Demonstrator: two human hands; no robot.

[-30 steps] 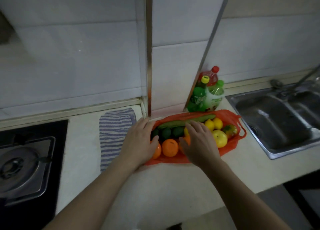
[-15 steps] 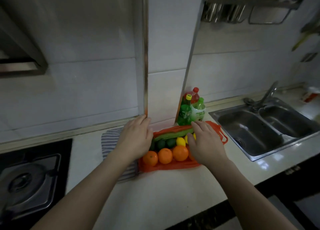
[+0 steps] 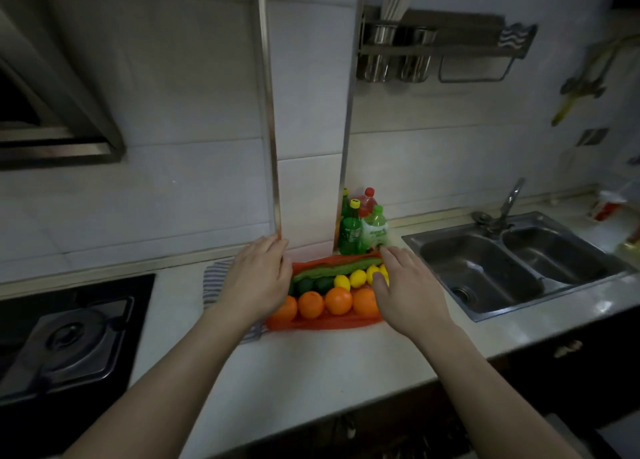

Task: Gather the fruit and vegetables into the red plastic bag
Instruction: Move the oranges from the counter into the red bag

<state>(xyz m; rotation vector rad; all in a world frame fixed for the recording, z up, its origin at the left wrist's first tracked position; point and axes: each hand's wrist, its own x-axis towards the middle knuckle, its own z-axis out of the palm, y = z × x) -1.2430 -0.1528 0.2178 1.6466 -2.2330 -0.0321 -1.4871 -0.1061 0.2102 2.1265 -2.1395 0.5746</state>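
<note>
A red plastic bag (image 3: 325,323) lies spread flat on the white counter with produce on it. A row of oranges (image 3: 337,301) lines the front, dark green avocados (image 3: 313,284) and yellow lemons (image 3: 356,277) sit behind, and a long cucumber (image 3: 337,268) lies along the back. My left hand (image 3: 258,280) rests flat over the bag's left end with straight fingers, covering part of an orange. My right hand (image 3: 407,290) lies flat over the right end, fingers straight, hiding the fruit and handles there.
Several drink bottles (image 3: 362,228) stand against the wall just behind the bag. A striped cloth (image 3: 216,276) lies under my left hand's side. A gas hob (image 3: 69,334) is at the left, a double steel sink (image 3: 512,266) at the right. Counter edge runs close in front.
The camera has tilted up and back, so the scene sits lower and smaller. Both hands have spread apart toward the two ends of the bag, uncovering the row of oranges.
</note>
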